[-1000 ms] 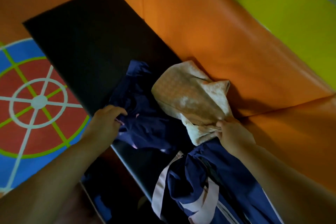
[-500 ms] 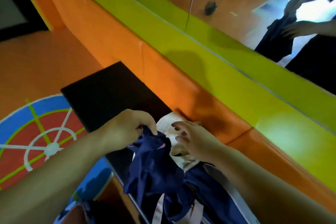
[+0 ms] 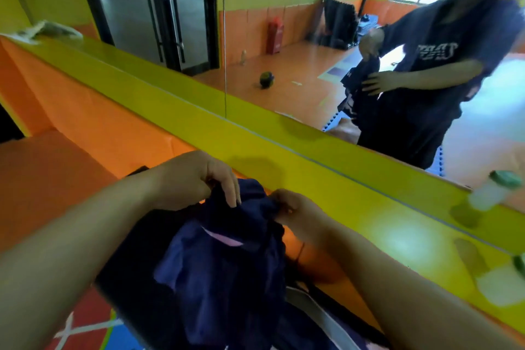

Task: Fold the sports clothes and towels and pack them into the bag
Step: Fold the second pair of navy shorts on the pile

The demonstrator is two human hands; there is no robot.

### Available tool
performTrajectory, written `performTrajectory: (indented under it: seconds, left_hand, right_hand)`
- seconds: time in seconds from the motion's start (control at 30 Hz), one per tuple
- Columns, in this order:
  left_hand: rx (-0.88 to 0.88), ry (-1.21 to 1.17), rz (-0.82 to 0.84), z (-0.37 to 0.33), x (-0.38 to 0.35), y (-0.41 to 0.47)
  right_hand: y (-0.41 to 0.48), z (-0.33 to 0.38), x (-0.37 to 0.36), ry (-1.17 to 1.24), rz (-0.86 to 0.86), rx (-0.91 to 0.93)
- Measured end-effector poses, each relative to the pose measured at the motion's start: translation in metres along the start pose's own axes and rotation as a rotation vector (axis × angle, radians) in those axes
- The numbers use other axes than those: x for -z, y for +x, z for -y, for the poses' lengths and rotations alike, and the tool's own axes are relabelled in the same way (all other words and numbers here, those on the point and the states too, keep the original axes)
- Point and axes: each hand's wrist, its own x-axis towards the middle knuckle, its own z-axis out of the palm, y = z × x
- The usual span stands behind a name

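Note:
A navy garment [image 3: 227, 258] with a pink trim hangs lifted in front of me over the black bench [image 3: 125, 273]. My left hand [image 3: 196, 179] grips its top edge on the left. My right hand [image 3: 295, 213] pinches the same edge on the right. Under it lies another navy garment with white stripes [image 3: 321, 318]. The beige towel and the bag are hidden from view.
A padded orange and yellow-green wall [image 3: 255, 139] runs right behind the bench, with a mirror [image 3: 284, 51] above it showing a person. A white bottle with a green cap [image 3: 494, 193] stands on the ledge at right. Patterned floor mat [image 3: 85, 329] lies lower left.
The camera tilted up toward the mirror. My left hand raised the navy garment off the bench, and my right hand left the beige towel and took hold of the garment's top edge.

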Motion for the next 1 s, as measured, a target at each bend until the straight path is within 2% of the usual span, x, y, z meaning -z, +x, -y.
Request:
performTrajectory:
  seconds: [0.13,0.2,0.33,0.4,0.53,0.67,0.77,0.87,1.0]
  left_hand:
    - [0.057,0.107,0.075,-0.021,-0.008,0.009]
    - [0.086,0.049,0.087,-0.030,-0.017,0.018]
    - [0.046,-0.132,-0.109,-0.053,-0.040,0.055]
    - [0.001,-0.106,-0.106,-0.072,-0.054,0.074]
    - [-0.156,-0.039,0.052,-0.108,-0.085,0.108]
    - [-0.259,-0.070,0.049,-0.141,-0.120,0.137]
    - [-0.327,-0.139,0.124,-0.170,-0.142,0.154]
    - [-0.426,-0.196,0.260,-0.203,-0.161,0.167]
    - [-0.602,-0.084,0.346,-0.246,-0.180,0.181]
  right_hand:
    - [-0.035,0.021,0.042,0.137,-0.224,0.071]
    - [-0.051,0.026,0.058,0.120,-0.281,0.136]
    - [-0.081,0.036,0.080,0.044,-0.384,0.242]
    - [-0.098,0.042,0.089,0.029,-0.417,0.253]
    - [-0.137,0.042,0.117,0.000,-0.573,0.263]
    - [-0.184,0.028,0.146,-0.024,-0.708,0.201]
    - [-0.222,0.017,0.166,-0.012,-0.725,0.129]
    - [-0.260,0.013,0.181,0.022,-0.655,0.053]
    - [-0.299,0.013,0.188,0.126,-0.546,0.018]
